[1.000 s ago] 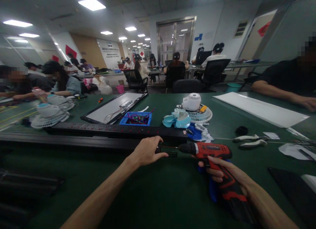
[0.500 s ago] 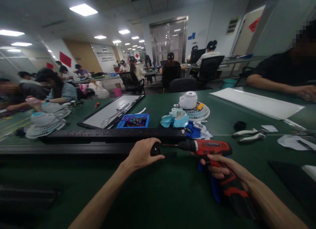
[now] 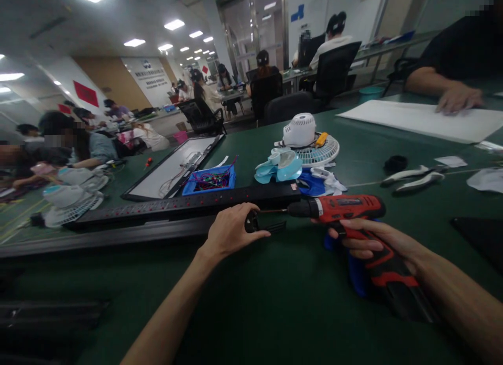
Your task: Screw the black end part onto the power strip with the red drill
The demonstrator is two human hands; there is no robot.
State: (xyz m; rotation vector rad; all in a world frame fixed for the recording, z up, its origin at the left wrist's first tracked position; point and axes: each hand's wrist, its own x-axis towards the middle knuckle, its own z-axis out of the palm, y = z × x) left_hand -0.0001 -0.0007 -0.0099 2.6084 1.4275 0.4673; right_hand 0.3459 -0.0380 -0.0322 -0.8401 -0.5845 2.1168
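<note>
Two hands busy. Left hand (image 3: 231,228) grips the right end of the long black bar (image 3: 157,231), which runs off to its left. Right hand (image 3: 369,242) wraps the handle of the red-black cordless drill (image 3: 349,207); bit (image 3: 274,211) points left at bar end, contact unclear. Black power strip (image 3: 188,201) on bar's far side.

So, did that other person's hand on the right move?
Yes: the other person's hand moved left, from just right of the white sheet to over its far edge.
</note>
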